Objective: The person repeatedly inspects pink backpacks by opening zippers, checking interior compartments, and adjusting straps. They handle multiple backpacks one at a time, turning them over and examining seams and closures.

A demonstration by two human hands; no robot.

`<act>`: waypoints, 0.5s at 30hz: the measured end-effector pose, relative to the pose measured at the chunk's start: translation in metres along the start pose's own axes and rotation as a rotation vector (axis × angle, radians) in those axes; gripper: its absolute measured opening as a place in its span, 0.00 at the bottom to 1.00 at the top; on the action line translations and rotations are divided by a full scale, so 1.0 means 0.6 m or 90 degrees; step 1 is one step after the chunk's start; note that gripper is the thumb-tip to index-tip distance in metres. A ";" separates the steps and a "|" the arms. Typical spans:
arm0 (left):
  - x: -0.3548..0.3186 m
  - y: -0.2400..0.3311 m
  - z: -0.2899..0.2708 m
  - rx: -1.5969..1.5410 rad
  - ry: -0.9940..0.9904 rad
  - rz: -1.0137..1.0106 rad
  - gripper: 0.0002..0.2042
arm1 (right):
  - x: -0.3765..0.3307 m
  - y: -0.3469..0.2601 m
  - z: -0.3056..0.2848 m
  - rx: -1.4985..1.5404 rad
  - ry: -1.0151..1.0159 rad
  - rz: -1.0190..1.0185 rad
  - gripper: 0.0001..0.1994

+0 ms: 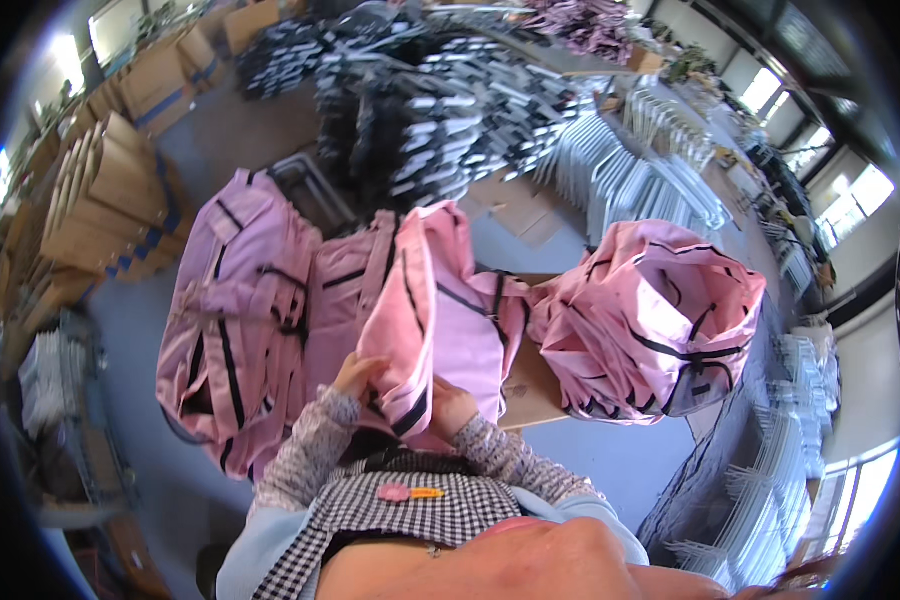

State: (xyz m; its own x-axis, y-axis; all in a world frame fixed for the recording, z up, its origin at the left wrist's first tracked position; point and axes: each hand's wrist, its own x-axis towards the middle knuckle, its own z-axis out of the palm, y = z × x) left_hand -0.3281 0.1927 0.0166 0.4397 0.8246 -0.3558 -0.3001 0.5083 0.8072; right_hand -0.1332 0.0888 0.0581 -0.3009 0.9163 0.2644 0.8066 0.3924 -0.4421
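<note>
I hold up a pink fabric bag [425,300] with black trim in front of my chest. My left hand [355,376] grips its lower left edge. My right hand [452,405] grips the lower right edge by a black strip. To the left lies a stack of the same pink bags [240,310]. An open pink bag [660,315] stuffed with more pink fabric sits to the right. My checked apron and patterned sleeves fill the lower middle.
A cardboard sheet [530,385] lies under the right-hand pile. Folded cardboard boxes [110,190] stand at the left. Dark bundles [440,110] are heaped at the back, and grey-white metal frames [650,180] are stacked at the right.
</note>
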 end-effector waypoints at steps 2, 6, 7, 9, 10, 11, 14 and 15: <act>-0.028 0.042 0.030 -0.061 -0.017 0.066 0.09 | 0.015 -0.007 -0.065 0.007 0.119 -0.121 0.14; -0.069 0.032 -0.051 -0.271 -0.177 0.062 0.16 | -0.008 -0.019 -0.161 -0.158 0.593 0.035 0.07; -0.087 0.026 -0.073 -0.283 -0.172 0.059 0.17 | -0.001 -0.008 -0.160 -0.061 0.706 0.099 0.10; -0.098 -0.007 -0.090 -0.311 -0.151 0.017 0.17 | 0.012 0.015 -0.161 0.367 0.838 0.259 0.14; -0.101 -0.021 -0.090 -0.318 -0.135 0.001 0.18 | 0.031 0.019 -0.155 0.712 0.801 0.359 0.16; -0.103 -0.031 -0.086 -0.325 -0.117 -0.004 0.18 | 0.036 0.047 -0.122 0.759 0.690 0.321 0.19; -0.102 -0.053 -0.079 -0.361 -0.110 -0.005 0.19 | 0.053 0.091 -0.061 0.900 0.470 0.253 0.29; -0.103 -0.054 -0.084 -0.367 -0.107 0.010 0.20 | 0.065 0.081 -0.059 0.995 0.478 0.254 0.30</act>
State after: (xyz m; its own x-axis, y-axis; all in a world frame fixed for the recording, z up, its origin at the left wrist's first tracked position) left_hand -0.3882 0.1376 -0.0114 0.5452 0.8064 -0.2288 -0.6976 0.5879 0.4095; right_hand -0.0875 0.1408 0.0773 0.4091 0.9113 0.0462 -0.5575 0.2897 -0.7780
